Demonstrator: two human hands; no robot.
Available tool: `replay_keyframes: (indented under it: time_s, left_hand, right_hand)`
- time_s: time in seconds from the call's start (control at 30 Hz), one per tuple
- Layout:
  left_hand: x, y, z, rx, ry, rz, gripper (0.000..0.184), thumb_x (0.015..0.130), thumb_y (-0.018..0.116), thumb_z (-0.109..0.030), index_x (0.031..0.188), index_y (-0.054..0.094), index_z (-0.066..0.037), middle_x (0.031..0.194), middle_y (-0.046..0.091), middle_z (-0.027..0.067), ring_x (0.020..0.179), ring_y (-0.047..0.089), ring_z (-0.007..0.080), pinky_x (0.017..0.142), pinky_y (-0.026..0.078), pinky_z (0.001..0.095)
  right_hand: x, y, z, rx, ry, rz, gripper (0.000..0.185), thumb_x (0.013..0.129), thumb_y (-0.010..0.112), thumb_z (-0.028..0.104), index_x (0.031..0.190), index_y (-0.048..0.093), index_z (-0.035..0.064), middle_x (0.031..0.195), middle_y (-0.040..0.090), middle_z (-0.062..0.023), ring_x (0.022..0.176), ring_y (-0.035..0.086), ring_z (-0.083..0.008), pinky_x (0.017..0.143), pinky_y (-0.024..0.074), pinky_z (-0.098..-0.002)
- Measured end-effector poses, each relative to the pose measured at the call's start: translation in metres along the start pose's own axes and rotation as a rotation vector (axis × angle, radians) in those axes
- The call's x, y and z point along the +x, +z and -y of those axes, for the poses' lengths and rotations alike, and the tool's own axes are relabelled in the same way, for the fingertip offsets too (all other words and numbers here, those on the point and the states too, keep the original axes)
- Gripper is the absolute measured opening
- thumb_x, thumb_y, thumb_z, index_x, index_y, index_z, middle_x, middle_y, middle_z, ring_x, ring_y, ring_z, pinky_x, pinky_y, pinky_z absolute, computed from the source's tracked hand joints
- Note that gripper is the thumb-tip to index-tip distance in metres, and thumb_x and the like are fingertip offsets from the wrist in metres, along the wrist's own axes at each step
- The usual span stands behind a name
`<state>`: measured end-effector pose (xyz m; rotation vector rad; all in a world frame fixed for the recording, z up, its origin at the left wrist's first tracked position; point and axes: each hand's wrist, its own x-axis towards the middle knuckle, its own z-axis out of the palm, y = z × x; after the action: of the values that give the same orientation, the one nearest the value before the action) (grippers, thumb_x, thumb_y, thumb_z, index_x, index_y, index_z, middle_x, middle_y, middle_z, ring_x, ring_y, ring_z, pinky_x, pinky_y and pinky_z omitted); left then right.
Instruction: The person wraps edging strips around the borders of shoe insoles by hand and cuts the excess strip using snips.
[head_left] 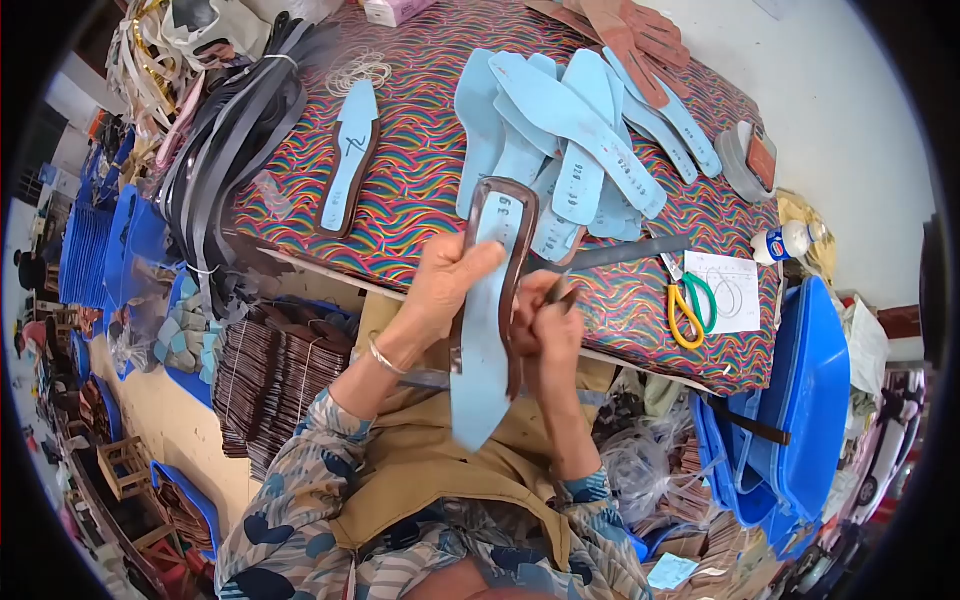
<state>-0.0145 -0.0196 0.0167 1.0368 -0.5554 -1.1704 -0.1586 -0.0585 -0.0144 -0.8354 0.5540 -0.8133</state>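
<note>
Over the near edge of the rainbow-patterned tabletop (412, 165), the left hand (438, 288) holds a brown-rimmed, pale-blue sole-shaped piece (482, 350), best kept steady while the right hand (550, 325), grip unclear, sits at its right rim.

Right hand (552, 325) partly hidden behind insole (484, 330), pink box (396, 9) cut off, marks on paper (722, 291) illegible

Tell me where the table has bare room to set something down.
Widest patch: the cloth between the lone insole and the blue pile. A smaller one lies between the right hand and the scissors, below the dark strip. Crowded: the pile, and the right end, where scissors, paper and bottle sit close together.
</note>
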Motion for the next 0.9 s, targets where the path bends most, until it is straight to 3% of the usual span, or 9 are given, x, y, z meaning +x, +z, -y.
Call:
replay_keyframes:
  time_s: [0.03,0.1,0.2,0.27,0.37,0.5,0.6,0.67,0.9]
  left_hand:
    - [0.0,0.002,0.002,-0.075,-0.05,-0.006,0.038,0.096,0.058,-0.037,0.077,0.06,-0.004,0.058,0.057,0.0011,0.041,0.049,0.0121,0.038,0.038,0.026]
    - [0.005,-0.001,0.014,-0.499,-0.112,0.488,0.043,0.09,0.061,-0.047,0.074,0.055,-0.008,0.053,0.051,-0.0007,0.039,0.045,0.0105,0.038,0.035,0.0241]
    - [-0.002,0.012,0.032,-0.843,-0.35,0.669,0.051,0.088,0.052,-0.061,0.071,0.045,-0.014,0.053,0.046,-0.0028,0.037,0.039,0.0108,0.038,0.03,0.0238]
    - [-0.001,0.008,0.045,-1.029,-0.347,0.787,0.057,0.089,0.042,-0.066,0.087,0.054,-0.01,0.056,0.046,-0.0022,0.04,0.04,0.0117,0.041,0.032,0.0248]
    - [-0.016,0.004,0.011,-0.547,-0.267,0.497,0.074,0.096,0.029,-0.064,0.127,0.05,0.0,0.072,0.051,0.0045,0.051,0.045,0.0148,0.047,0.036,0.0293]
    - [-0.024,-0.003,-0.003,-0.564,-0.373,0.409,0.064,0.101,0.03,-0.053,0.125,0.05,0.003,0.083,0.058,0.0089,0.058,0.053,0.0168,0.051,0.043,0.0282]
    - [-0.026,-0.008,-0.011,-0.238,-0.28,0.349,0.068,0.099,0.033,-0.057,0.124,0.049,0.004,0.088,0.061,0.0139,0.064,0.06,0.0204,0.057,0.05,0.03]
    - [-0.023,-0.016,-0.012,-0.073,-0.23,0.433,0.059,0.101,0.036,-0.048,0.121,0.05,0.006,0.094,0.064,0.0174,0.071,0.065,0.0221,0.064,0.054,0.0311]
    - [-0.021,-0.025,-0.011,0.091,-0.185,0.44,0.047,0.103,0.039,-0.037,0.119,0.054,0.004,0.099,0.067,0.0095,0.079,0.065,0.0127,0.068,0.053,0.0271]
  right_hand:
    - [0.012,-0.006,-0.004,0.128,-0.115,0.096,0.033,0.099,0.049,0.035,0.108,0.057,0.004,0.067,0.04,0.0057,0.049,0.03,-0.0031,0.042,0.0199,-0.0218]
    - [0.031,-0.002,0.009,-0.105,-0.197,-0.039,0.035,0.1,0.048,0.034,0.109,0.061,0.0024,0.064,0.039,0.0055,0.05,0.03,-0.0025,0.044,0.0211,-0.0216]
    - [0.058,0.012,0.031,-0.128,-0.144,0.084,0.038,0.1,0.049,0.035,0.099,0.065,0.0006,0.065,0.048,0.0039,0.051,0.034,-0.0017,0.046,0.0243,-0.0187]
    - [0.066,0.006,0.022,0.038,-0.158,0.095,0.029,0.098,0.055,0.029,0.091,0.064,0.0018,0.067,0.052,0.0038,0.051,0.035,-0.001,0.045,0.0242,-0.0179]
    - [0.059,0.013,0.037,0.026,-0.221,0.064,0.017,0.09,0.068,0.017,0.082,0.064,0.0023,0.065,0.055,0.0049,0.05,0.039,0.0,0.042,0.0259,-0.0184]
    - [0.055,0.015,0.041,-0.184,-0.326,0.079,0.018,0.09,0.068,0.015,0.078,0.065,0.0014,0.061,0.054,0.0046,0.047,0.042,-0.002,0.044,0.0297,-0.0205]
    - [0.053,0.02,0.041,-0.313,-0.41,0.006,0.02,0.089,0.069,0.015,0.076,0.065,-0.0001,0.061,0.054,0.0046,0.05,0.041,-0.0014,0.045,0.029,-0.0203]
    - [0.053,0.02,0.041,-0.448,-0.452,0.004,0.021,0.089,0.07,0.015,0.077,0.065,-0.001,0.061,0.053,0.0053,0.054,0.041,-0.0008,0.047,0.0296,-0.0198]
    - [0.049,0.021,0.038,-0.394,-0.362,-0.027,0.016,0.089,0.068,0.014,0.078,0.065,0.0016,0.063,0.051,0.0073,0.056,0.038,-0.0001,0.049,0.0262,-0.0201]
